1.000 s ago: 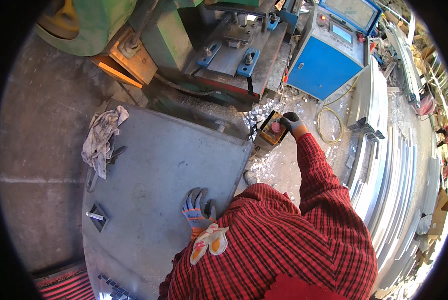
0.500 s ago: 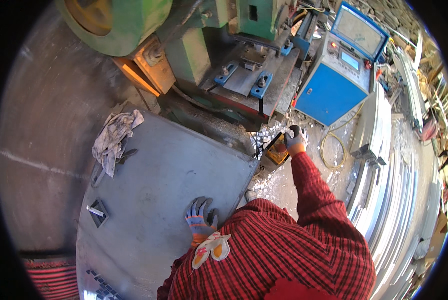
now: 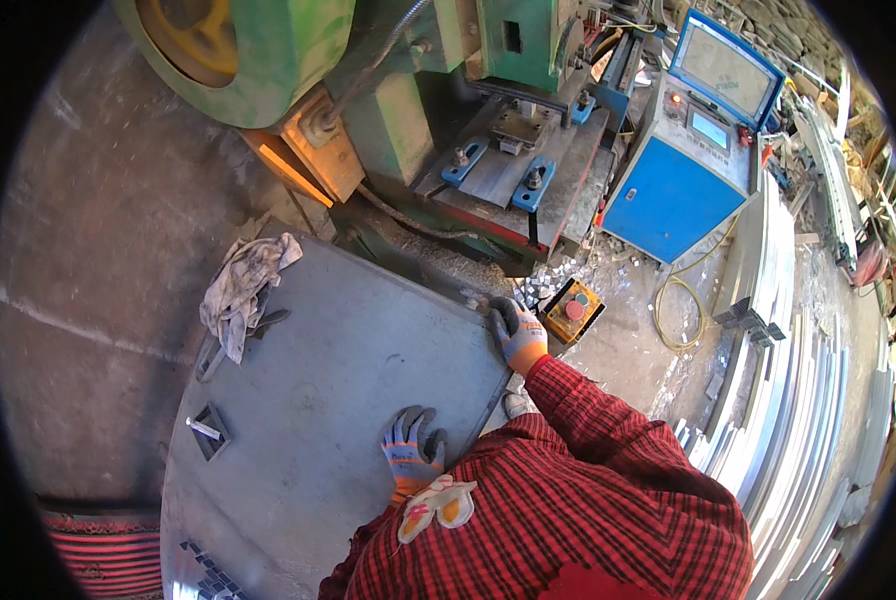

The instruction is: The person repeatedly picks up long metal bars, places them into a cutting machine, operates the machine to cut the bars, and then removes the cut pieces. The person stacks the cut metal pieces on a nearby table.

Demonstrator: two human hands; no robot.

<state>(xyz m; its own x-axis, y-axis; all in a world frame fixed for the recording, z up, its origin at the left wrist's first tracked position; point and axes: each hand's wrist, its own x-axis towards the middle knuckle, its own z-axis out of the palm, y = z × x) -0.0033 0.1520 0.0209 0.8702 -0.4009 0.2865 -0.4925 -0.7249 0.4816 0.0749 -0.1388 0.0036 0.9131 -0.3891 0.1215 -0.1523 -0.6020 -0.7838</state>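
Note:
My left hand (image 3: 413, 452), in a grey and orange work glove, lies open on the grey metal tabletop (image 3: 328, 380), fingers spread and holding nothing. At the table's far right corner, my right hand (image 3: 521, 335) wears a matching glove. Its dark fingertips rest on the corner, bent and somewhat apart, with no loose object seen in them. Just right of that hand sits a yellow and black button box (image 3: 575, 311) with a red button and a second smaller one. My sleeves are red and black checked.
Beyond the table stands a green press (image 3: 393, 115), its bed holding a die plate (image 3: 498, 178) between blue clamps. A blue control cabinet (image 3: 658, 205) is right of it. Long metal profiles (image 3: 783, 400) lie along the right. A rag (image 3: 243, 285) and a small dark frame (image 3: 208, 432) occupy the table's left.
My right hand has come off the button box and moved left and nearer, onto the table corner. My left hand stays flat on the table. The view has shifted slightly.

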